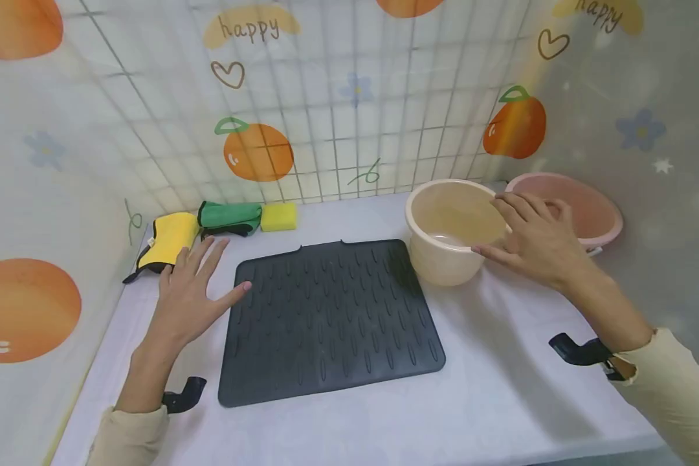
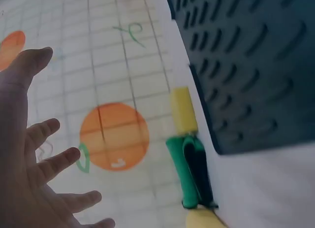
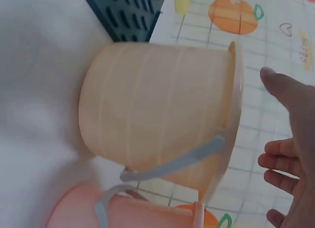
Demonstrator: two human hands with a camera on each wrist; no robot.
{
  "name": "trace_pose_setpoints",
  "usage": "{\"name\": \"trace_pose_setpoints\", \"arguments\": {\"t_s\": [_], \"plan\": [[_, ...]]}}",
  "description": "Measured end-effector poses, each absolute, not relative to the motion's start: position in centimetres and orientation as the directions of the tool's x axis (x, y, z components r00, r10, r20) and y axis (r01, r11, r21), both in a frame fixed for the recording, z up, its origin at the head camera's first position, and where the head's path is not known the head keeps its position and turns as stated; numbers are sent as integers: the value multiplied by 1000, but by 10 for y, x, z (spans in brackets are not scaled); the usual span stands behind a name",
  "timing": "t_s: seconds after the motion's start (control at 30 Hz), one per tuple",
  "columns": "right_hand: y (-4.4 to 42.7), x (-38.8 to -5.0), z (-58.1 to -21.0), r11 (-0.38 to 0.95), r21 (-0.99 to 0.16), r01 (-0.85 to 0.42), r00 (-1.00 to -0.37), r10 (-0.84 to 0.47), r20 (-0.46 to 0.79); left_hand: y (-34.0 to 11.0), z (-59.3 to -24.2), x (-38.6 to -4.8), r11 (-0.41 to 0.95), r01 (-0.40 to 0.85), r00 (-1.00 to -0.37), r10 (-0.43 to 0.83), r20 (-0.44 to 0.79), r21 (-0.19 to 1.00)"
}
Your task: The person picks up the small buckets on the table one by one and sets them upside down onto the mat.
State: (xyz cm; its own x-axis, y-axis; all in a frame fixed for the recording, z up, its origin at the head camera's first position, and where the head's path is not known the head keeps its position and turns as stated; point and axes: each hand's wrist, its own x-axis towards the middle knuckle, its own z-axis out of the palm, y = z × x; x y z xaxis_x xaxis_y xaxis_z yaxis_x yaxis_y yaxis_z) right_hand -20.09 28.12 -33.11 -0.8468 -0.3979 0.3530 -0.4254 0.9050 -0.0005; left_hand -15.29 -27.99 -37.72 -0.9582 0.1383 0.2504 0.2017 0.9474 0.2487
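Observation:
My left hand (image 1: 188,304) hovers with spread fingers left of the dark ribbed mat (image 1: 332,317), close to the yellow cloth (image 1: 171,236). My right hand (image 1: 538,239) is held over the right side of the cream bucket (image 1: 445,265), fingers extended and holding nothing. In the right wrist view the fingers stand apart from the rim of the cream bucket (image 3: 157,100), whose grey handle hangs at its side. The left wrist view has my left hand (image 2: 44,174) empty, with the green cloth (image 2: 184,174) and yellow sponge (image 2: 184,110) beyond it.
A pink bucket (image 1: 611,223) stands at the back right, beside the cream one. The green cloth (image 1: 230,217) and yellow sponge (image 1: 278,217) lie along the back edge. A patterned curtain (image 1: 326,97) over a wire grid closes off the back and sides.

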Motion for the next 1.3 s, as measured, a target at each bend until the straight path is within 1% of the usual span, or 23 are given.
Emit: {"name": "trace_pose_setpoints", "arguments": {"t_s": [0.17,0.37,0.53,0.73,1.0,1.3], "plan": [[271,-198,-337,875,4,-485,-795,-442,415,-256,-378,-161,912,283,-929,184,320,297],[266,-195,-348,859,-26,-512,-773,-448,449,-234,-383,-167,881,333,-914,215,343,335],[265,-195,-358,842,-29,-538,-744,-459,485,-221,-390,-170,874,345,-911,225,345,343],[264,-194,-367,804,-49,-592,-685,-470,558,-209,-394,-172,862,364,-906,240,350,353],[261,-191,-376,788,-78,-611,-655,-448,609,-196,-394,-174,863,368,-910,257,326,346],[255,-194,-379,763,-43,-645,-606,-477,637,-188,-394,-177,856,384,-905,273,327,345]]}}
